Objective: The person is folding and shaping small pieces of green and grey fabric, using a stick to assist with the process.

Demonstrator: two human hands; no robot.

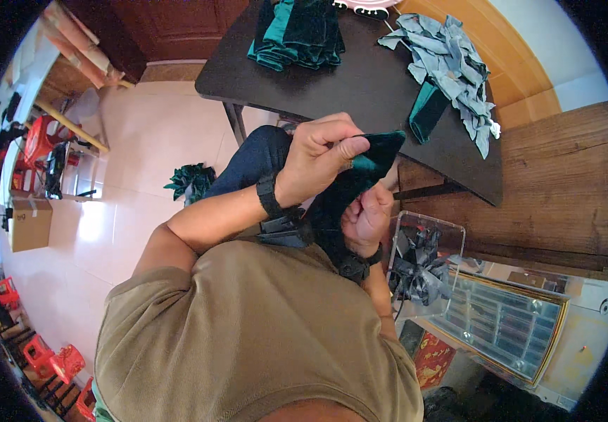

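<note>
Fingers (328, 130) of the left hand (312, 160), head view: drawn narrow, thumb and forefinger pinching the upper edge of a dark green velvet piece (374, 160). Fingers of the right hand (369, 216): curled in, thumb against forefinger, holding the cloth's lower right edge; fingertips partly hidden. Velvet piece: one item, stretched between the two sets of fingers, a pointed corner standing out to their right, the remainder falling toward the lap.

Wrist straps (269, 197): two, black, one behind each set of fingers.

Table (360, 88): dark top, just beyond the fingers. On it, ahead and to their left, a stack of green velvet (298, 39); ahead and to their right, a heap of pale grey-green cloth (452, 63), crumpled, with a folded green piece (426, 116) at its near side.

Green bundle (191, 181): on the tiled floor (142, 133), well to the left of the fingers.

Clear bin (463, 243): near, right of the right fingers; contents, dark grey strips (420, 264).

Cardboard box (31, 225): far left of the fingers.
</note>
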